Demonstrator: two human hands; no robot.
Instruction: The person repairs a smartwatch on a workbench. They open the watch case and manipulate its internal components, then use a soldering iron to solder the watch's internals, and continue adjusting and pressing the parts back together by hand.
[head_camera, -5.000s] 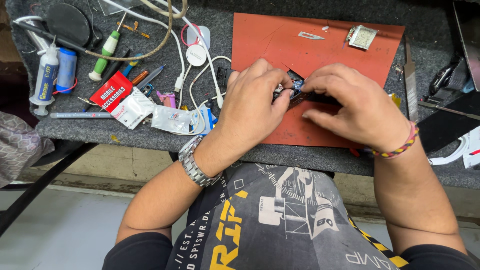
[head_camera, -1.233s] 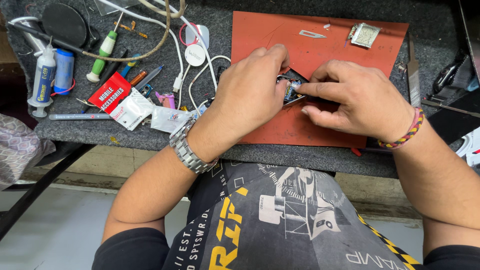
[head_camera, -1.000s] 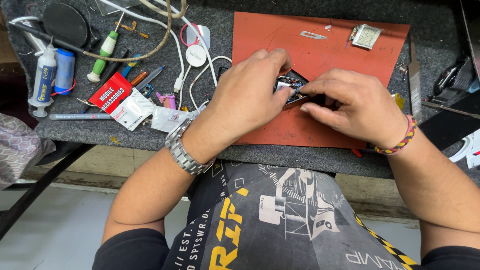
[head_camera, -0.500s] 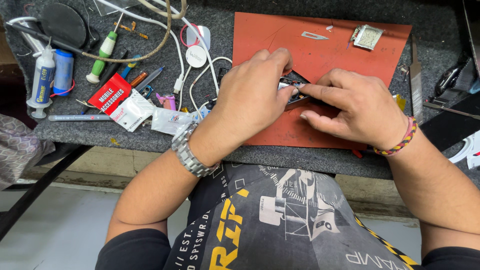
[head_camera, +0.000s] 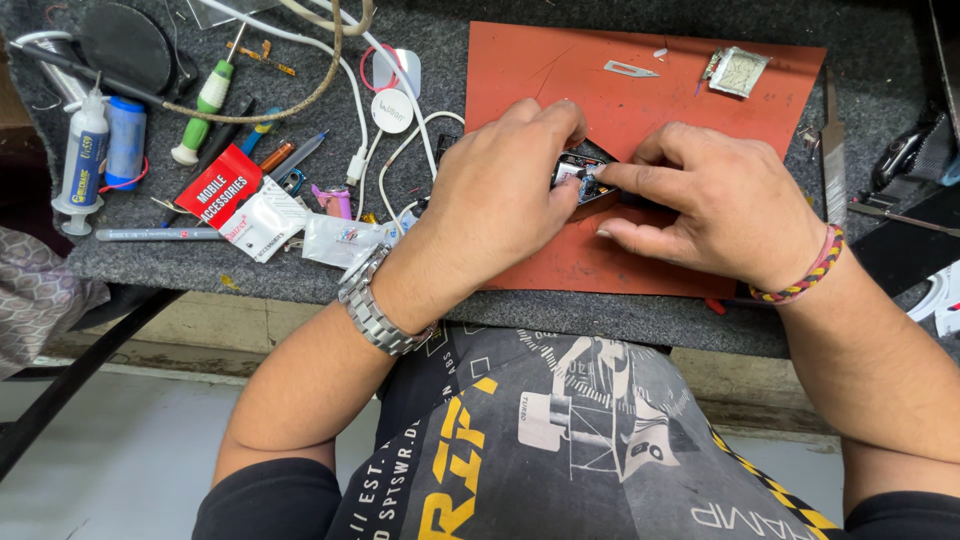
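Head view shows your two hands meeting over a small dark device (head_camera: 583, 172) that lies on the orange-red mat (head_camera: 540, 70), near the mat's middle and a little toward its near edge. Your left hand (head_camera: 495, 205) curls over the device from the left, its fingertips (head_camera: 560, 122) bent down onto the upper edge of the casing, so it is closed on the device in a steadying pinch; the palm hides how the thumb sits. Your right hand (head_camera: 715, 205) comes in from the right with the index finger stretched out and pressed against the device's open face, the other fingers folded loosely on the mat just beside it; whether that hand pinches a tool or only touches the part is too small to tell. A metal watch (head_camera: 372, 310) sits on your left wrist and a braided bracelet (head_camera: 805, 272) on your right. At the far edge of the mat lie a thin blade (head_camera: 630, 69) and, well apart from it, a small square silvery part (head_camera: 737, 71). Left of the mat, on the grey bench cover (head_camera: 180, 260), are white cables (head_camera: 395, 140), a green-handled screwdriver (head_camera: 205, 110), a syringe (head_camera: 82, 160) and a red packet (head_camera: 222, 190).
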